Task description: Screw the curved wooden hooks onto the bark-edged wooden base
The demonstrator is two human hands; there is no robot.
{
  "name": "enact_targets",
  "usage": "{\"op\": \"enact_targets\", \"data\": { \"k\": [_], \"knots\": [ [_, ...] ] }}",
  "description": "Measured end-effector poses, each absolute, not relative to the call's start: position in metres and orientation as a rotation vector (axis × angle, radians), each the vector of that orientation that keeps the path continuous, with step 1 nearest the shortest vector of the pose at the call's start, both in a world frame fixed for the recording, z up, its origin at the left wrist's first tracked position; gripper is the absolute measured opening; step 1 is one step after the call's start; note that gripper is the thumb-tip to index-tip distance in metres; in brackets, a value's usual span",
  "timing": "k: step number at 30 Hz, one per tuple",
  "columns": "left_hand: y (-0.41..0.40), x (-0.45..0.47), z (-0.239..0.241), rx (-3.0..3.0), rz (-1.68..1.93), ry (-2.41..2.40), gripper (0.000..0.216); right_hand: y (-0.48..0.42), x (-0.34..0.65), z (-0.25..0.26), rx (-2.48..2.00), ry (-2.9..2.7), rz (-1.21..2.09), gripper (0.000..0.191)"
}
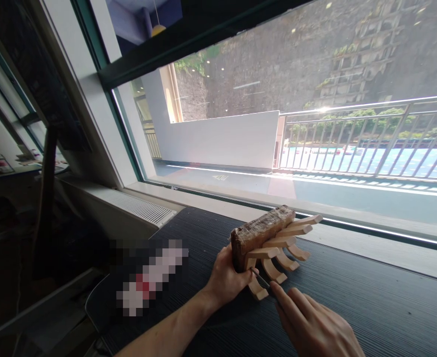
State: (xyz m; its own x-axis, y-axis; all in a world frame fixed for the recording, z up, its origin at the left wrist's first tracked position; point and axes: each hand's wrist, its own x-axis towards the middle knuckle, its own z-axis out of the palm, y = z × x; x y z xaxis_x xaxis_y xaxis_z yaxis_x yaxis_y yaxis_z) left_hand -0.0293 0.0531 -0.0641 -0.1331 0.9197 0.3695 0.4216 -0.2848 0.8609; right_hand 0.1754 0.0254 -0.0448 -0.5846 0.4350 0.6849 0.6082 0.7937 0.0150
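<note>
A short bark-covered log (265, 228) has several pale curved wooden prongs (274, 271) sticking out from one side in two rows. My left hand (228, 277) grips the near end of the log, its thumb close to the lowest prongs. In my right hand (309, 317) is a slim dark pointed tool (262, 280), its handle hidden by the fingers. The tool's tip reaches in among the nearest prongs, just beside my left thumb; whether it touches the wood I cannot tell. The whole wooden piece is tilted above the dark tabletop (382, 302).
A blurred-out pale and red object (153, 277) lies on the left of the table. Behind the table runs a window sill (211, 204) below a large window. A vented grille (140, 203) is at the left, and a railing (374, 139) stands outside.
</note>
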Motion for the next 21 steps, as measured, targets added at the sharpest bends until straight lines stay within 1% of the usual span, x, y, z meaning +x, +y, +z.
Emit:
{"op": "enact_targets", "data": {
  "k": [3,8,10,12,15,17,19,21],
  "knots": [
    [0.053,-0.029,-0.065,1.665,1.411,1.519,0.044,0.025,0.175,-0.049,-0.806,-2.259,-0.201,0.032],
    [0.055,-0.030,-0.067,1.658,1.401,1.510,0.046,0.031,0.174,-0.054,-1.131,-2.129,0.398,0.030],
    [0.055,-0.031,-0.067,1.662,1.399,1.496,0.047,0.034,0.174,-0.054,-1.209,-2.099,0.511,0.032],
    [0.054,-0.030,-0.065,1.674,1.396,1.470,0.049,0.035,0.175,-0.053,-1.212,-2.102,0.428,0.030],
    [0.052,-0.029,-0.060,1.711,1.386,1.429,0.049,0.032,0.176,-0.050,-1.105,-2.148,0.080,0.031],
    [0.051,-0.028,-0.056,1.739,1.390,1.413,0.046,0.030,0.177,-0.048,-0.988,-2.199,-0.113,0.032],
    [0.050,-0.027,-0.053,1.763,1.395,1.414,0.042,0.028,0.176,-0.047,-0.911,-2.226,-0.176,0.030],
    [0.049,-0.026,-0.052,1.767,1.398,1.446,0.040,0.027,0.175,-0.047,-0.918,-2.207,-0.107,0.028]
  ]
}}
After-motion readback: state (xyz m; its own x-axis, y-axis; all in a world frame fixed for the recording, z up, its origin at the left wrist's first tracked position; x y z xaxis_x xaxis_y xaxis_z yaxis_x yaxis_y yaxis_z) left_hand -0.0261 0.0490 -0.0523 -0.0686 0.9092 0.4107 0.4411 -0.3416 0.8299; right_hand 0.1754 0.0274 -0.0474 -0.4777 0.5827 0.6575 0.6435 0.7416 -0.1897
